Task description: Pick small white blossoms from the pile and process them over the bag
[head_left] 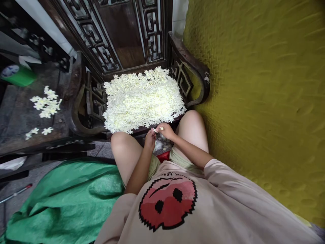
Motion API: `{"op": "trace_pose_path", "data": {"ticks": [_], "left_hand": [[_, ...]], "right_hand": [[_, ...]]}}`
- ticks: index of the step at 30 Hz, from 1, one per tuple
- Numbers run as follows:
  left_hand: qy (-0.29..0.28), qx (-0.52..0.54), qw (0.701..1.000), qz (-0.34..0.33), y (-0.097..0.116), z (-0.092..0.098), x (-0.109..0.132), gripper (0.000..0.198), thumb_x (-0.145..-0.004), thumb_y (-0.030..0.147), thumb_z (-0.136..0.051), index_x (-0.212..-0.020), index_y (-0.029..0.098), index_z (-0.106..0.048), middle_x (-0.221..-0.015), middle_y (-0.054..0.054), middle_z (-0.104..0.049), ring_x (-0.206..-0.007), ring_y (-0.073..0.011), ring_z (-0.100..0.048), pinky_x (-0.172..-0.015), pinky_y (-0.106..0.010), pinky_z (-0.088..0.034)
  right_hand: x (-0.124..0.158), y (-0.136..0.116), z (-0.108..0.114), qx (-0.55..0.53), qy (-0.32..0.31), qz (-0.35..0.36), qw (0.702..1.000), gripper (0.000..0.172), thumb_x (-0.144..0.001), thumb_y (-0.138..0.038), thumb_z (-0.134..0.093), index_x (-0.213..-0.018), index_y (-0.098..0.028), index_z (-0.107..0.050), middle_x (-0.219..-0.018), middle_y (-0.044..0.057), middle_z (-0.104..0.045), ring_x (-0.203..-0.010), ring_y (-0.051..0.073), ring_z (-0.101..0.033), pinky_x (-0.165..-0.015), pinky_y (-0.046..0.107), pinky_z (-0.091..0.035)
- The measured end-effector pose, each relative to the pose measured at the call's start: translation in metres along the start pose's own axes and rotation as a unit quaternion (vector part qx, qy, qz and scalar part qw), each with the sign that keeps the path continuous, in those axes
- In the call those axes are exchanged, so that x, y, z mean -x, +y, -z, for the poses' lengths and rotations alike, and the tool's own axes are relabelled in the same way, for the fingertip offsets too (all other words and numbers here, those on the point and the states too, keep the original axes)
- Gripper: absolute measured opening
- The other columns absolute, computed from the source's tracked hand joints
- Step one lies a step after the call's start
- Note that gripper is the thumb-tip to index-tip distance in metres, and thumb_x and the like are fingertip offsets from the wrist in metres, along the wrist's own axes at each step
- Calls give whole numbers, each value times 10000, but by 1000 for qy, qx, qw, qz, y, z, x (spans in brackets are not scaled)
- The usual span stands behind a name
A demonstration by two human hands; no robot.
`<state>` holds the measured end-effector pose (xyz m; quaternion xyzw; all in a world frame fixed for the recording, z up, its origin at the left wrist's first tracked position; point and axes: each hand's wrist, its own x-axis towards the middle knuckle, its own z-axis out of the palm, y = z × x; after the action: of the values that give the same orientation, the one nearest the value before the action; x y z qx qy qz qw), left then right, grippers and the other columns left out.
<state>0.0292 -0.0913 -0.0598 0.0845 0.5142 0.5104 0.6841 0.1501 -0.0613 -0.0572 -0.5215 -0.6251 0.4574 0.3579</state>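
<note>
A thick heap of small white flowers (143, 100) covers the seat of a dark carved wooden chair (189, 71) in front of me. My left hand (150, 139) and my right hand (165, 130) meet just below the heap's near edge, between my bare knees. Both hands have their fingers pinched together on one small white flower (155, 129) held between them. My forearms run down toward my pink shirt with a red face print.
A yellow textured wall (259, 95) stands close on the right. On the left, a dark wooden table (17, 115) bears a few loose white flowers (45, 103) and a green container (17, 75). A green woven sack (66, 200) lies on the floor at lower left.
</note>
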Motion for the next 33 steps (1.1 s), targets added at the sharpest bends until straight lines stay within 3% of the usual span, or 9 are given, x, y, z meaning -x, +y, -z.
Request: {"op": "trace_pose_path", "data": {"ticks": [5, 12, 18, 26, 33], "left_hand": [[3, -16, 1000, -1, -4, 4, -8, 372, -636, 418, -768, -640, 169, -492, -516, 52, -422, -463, -55, -374, -475, -214, -249], [0, -63, 996, -55, -9, 15, -17, 440, -556, 517, -783, -632, 165, -529, -517, 47, -435, -471, -56, -382, -476, -215, -259], [-5, -43, 999, -32, -7, 14, -15, 449, -603, 570, -730, -656, 163, -548, -594, 23, -497, -511, -66, -451, -497, -212, -306], [2, -59, 998, -37, -5, 9, -10, 395, -625, 456, -758, -586, 158, -502, -531, 40, -450, -473, -54, -400, -476, -207, -263], [19, 23, 1000, 6, 3, 1, -2, 284, -694, 299, -723, -607, 163, -490, -508, 48, -435, -445, -53, -388, -466, -210, -265]], "right_hand": [[-3, 6, -4, -66, 2, -48, 997, 109, -722, -206, -626, -658, -176, -710, -711, 25, -694, -700, 170, -632, -729, 292, -469], [-3, 0, 0, -12, 25, 18, 999, 78, -746, -240, -674, -768, -187, -727, -846, 53, -711, -818, 178, -635, -804, 301, -450], [-1, -5, 3, 74, 12, 57, 996, 99, -795, -242, -645, -756, -182, -712, -821, 52, -671, -772, 165, -602, -741, 279, -432], [6, -11, 7, 178, 1, 90, 980, 148, -849, -226, -570, -785, -194, -700, -782, 38, -620, -742, 163, -568, -674, 251, -384], [6, -9, 1, 94, 8, 102, 990, 158, -848, -253, -567, -767, -186, -684, -781, 33, -612, -758, 154, -567, -701, 254, -397]]}}
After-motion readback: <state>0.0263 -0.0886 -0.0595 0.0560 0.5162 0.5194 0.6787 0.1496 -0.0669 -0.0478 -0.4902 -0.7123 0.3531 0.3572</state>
